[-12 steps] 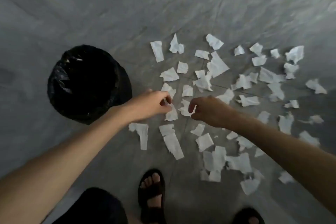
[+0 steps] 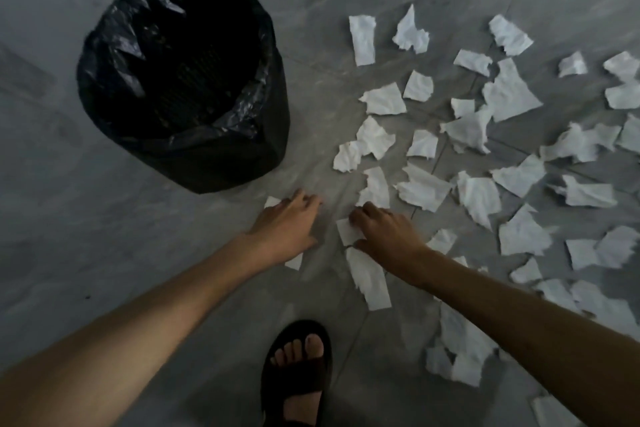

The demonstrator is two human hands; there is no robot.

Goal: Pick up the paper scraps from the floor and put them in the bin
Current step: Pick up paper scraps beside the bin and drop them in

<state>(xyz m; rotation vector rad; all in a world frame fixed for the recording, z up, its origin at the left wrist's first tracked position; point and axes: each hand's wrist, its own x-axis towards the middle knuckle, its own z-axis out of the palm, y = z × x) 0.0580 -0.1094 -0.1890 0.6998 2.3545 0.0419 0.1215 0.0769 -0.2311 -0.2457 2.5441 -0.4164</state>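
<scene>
My left hand (image 2: 287,222) lies low over the floor (image 2: 69,236), fingers straight and slightly spread, fingertips touching the tile. It rests on a covered scrap (image 2: 294,261): only two white corners peek out, one at 11 o'clock of the knuckles and one at 6 o'clock by the wrist. I cannot tell whether the fingers have any grip on it.

Just beside it, at 3 o'clock, my right hand (image 2: 384,229) has its fingers curled down and its thumb tucked under, pinching a small scrap (image 2: 347,231) that lies on the floor between the two hands. Touching that piece at 6 o'clock is a long strip (image 2: 369,279), running down and away along my right forearm.

From the right hand, the rest of the paper scraps (image 2: 478,198) fan out from 12 o'clock round to 5 o'clock, white and crumpled, some overlapping, spread to the frame's right edge.

The bin (image 2: 221,163) stands upright at 11 o'clock of my left hand, near but apart from it. A black bag (image 2: 138,45) lines it and folds over the rim; the inside is too dark for me to read.

At 6 o'clock, between my forearms, one foot (image 2: 301,350) in a dark sandal (image 2: 298,388) stands on the tile.
</scene>
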